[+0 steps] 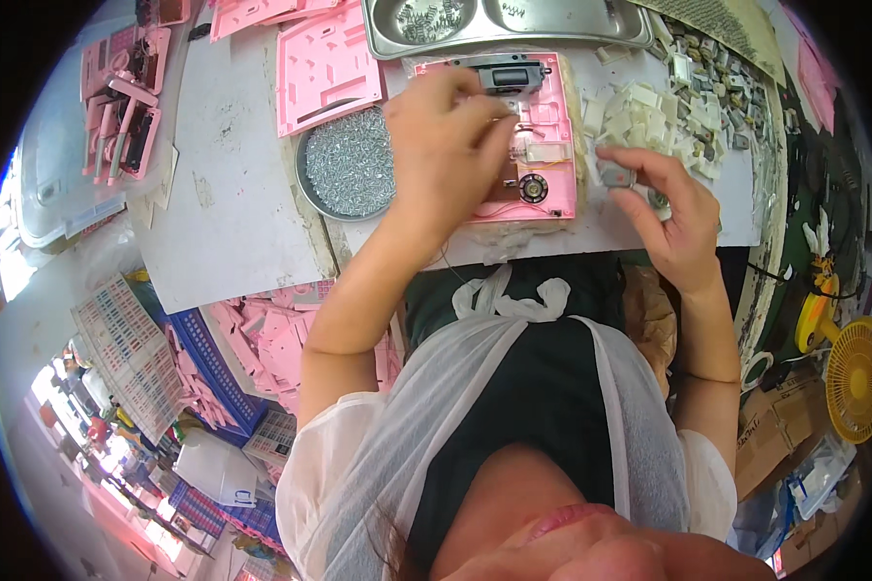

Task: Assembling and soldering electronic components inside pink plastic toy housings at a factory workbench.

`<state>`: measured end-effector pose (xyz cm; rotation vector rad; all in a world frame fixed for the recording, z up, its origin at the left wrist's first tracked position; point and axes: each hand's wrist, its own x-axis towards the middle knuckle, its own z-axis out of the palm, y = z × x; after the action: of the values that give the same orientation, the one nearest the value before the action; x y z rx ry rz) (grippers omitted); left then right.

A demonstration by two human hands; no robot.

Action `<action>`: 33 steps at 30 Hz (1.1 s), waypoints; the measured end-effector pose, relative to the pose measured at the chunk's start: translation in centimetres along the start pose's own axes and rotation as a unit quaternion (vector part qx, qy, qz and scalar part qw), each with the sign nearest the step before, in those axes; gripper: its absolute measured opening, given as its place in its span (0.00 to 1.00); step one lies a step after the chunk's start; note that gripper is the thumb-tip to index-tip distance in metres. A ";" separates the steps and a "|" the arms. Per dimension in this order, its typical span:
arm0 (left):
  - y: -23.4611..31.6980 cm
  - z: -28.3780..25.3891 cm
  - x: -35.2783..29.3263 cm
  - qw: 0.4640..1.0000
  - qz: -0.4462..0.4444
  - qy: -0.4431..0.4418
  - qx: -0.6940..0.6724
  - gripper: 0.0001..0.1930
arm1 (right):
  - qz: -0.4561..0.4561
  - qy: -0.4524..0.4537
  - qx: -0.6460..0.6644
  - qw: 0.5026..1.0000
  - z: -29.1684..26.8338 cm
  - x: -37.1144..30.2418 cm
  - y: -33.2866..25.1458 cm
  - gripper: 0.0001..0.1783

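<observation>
A pink plastic housing (558, 126) lies face up in front of me, with a black part (510, 77) along its far edge. A round black speaker-like piece (533, 188), thin wires and a whitish block (545, 153) sit inside it. My left hand (446, 145) is over the housing's left half, fingers bent and pressed together; whatever is between the fingertips is hidden. Just right of the housing, my right hand (676, 208) grips a small grey block-shaped part (616, 175) between thumb and fingers.
Left of the housing stands a round bowl of small metal screws (349, 160), partly under a pink panel (329, 68). A metal tray (513, 39) holds small parts at the far edge. Many whitish and grey pieces (639, 111) are heaped at right. Pink assemblies (124, 107) lie far left.
</observation>
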<state>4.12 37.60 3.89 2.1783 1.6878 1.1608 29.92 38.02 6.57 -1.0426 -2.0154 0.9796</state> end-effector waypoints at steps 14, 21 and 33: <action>-0.3 -0.4 -0.9 0.991 -0.100 0.009 -0.089 0.04 | -0.099 -0.085 -0.209 0.969 3.3 6.9 2.3 0.12; -0.6 0.3 -1.2 0.941 -0.212 0.026 -0.263 0.05 | -0.108 -0.083 -0.228 0.964 2.8 7.3 1.8 0.13; -0.6 -0.2 0.1 0.959 -0.171 0.035 -0.225 0.06 | -0.091 -0.072 -0.242 0.963 3.1 7.8 1.7 0.11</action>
<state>3.51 37.82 3.77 1.5245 1.5508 1.3658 24.43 44.45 5.25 -1.0247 -2.4954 0.4829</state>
